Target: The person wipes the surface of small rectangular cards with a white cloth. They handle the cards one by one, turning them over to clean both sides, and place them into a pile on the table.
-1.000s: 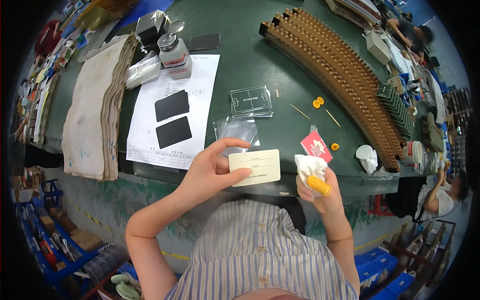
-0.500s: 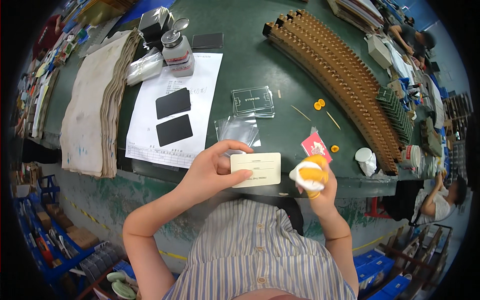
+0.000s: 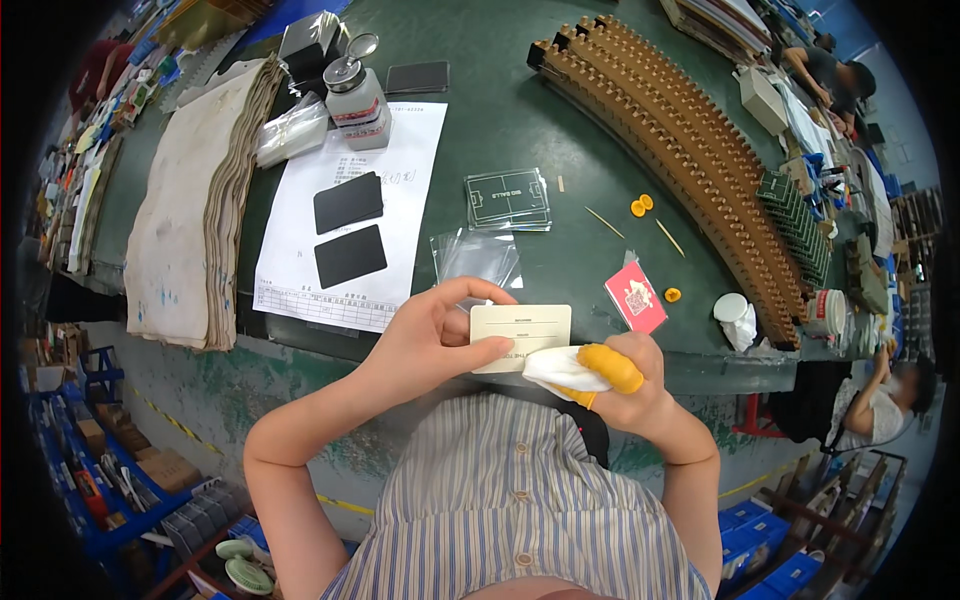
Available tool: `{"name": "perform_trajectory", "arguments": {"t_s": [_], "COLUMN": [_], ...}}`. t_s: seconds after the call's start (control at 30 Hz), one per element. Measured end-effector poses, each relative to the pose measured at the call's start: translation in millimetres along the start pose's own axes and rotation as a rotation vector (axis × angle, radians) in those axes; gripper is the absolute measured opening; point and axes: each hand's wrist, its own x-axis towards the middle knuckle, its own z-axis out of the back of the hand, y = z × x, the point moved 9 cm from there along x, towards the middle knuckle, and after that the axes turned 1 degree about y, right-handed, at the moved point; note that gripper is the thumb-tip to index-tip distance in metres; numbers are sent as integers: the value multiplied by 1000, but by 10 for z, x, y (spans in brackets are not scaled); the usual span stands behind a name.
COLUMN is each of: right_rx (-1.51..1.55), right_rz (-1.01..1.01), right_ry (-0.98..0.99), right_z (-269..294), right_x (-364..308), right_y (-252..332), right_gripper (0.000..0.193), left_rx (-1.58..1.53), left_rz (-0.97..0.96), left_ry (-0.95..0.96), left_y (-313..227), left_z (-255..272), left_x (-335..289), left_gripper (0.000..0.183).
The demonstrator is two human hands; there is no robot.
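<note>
Two hands are working around a cream card (image 3: 525, 326) near the front edge of the green table (image 3: 590, 270). The left hand (image 3: 425, 335) is clamping the card at its left side: the thumb is lying flat across the printed face, low on the left, while the index finger is curving along above the upper edge, and the other fingers are curling behind, mostly out of sight. Most of the card is extending to the right of that thumb.

The right hand (image 3: 632, 385) is gripping a folded white cloth (image 3: 555, 367), its covered fingers closing together on it; yellow finger covers (image 3: 612, 366) are showing on them. The cloth's tip is overlapping the lower right corner of the card, so the card is sitting between the left thumb and the cloth; how firmly the cloth is pressing cannot be told.

Beyond the hands, clear sleeves (image 3: 478, 258) are lying just past the left fingers, with a stack of green cards (image 3: 507, 200) resting behind them. One pink card (image 3: 637, 298) is lying near the right hand, and a loose yellow cover (image 3: 672, 295) is resting just beside it.
</note>
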Motion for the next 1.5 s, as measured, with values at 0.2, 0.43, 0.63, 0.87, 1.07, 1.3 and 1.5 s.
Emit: {"name": "perform_trajectory", "arguments": {"t_s": [0.2,0.43,0.63,0.87,1.07,1.3,1.5], "right_rx": [-42,-133,-134,503,79,35,80], "right_rz": [23,-111,-133,-587,-64,36,17], "right_ry": [9,54,12,-142,35,78,61], "right_z": [122,151,264,64,-62,-127,-116], "right_x": [-10,-280,-115,-67,219,162,198], "right_y": [2,-111,-82,-505,-4,54,93], "right_gripper": [42,43,30,21,37,39,39], "left_rx": [21,65,23,8,37,-63,-78], "left_rz": [-6,22,5,-25,-42,-53,-52], "left_ry": [-35,-64,-70,-106,-80,-90,-96], "left_y": [-3,-11,33,-29,18,34,53], "left_z": [40,81,76,102,193,251,223], "left_x": [-30,-68,-46,-107,-173,-283,-275], "left_gripper": [41,45,44,40,41,41,41]}}
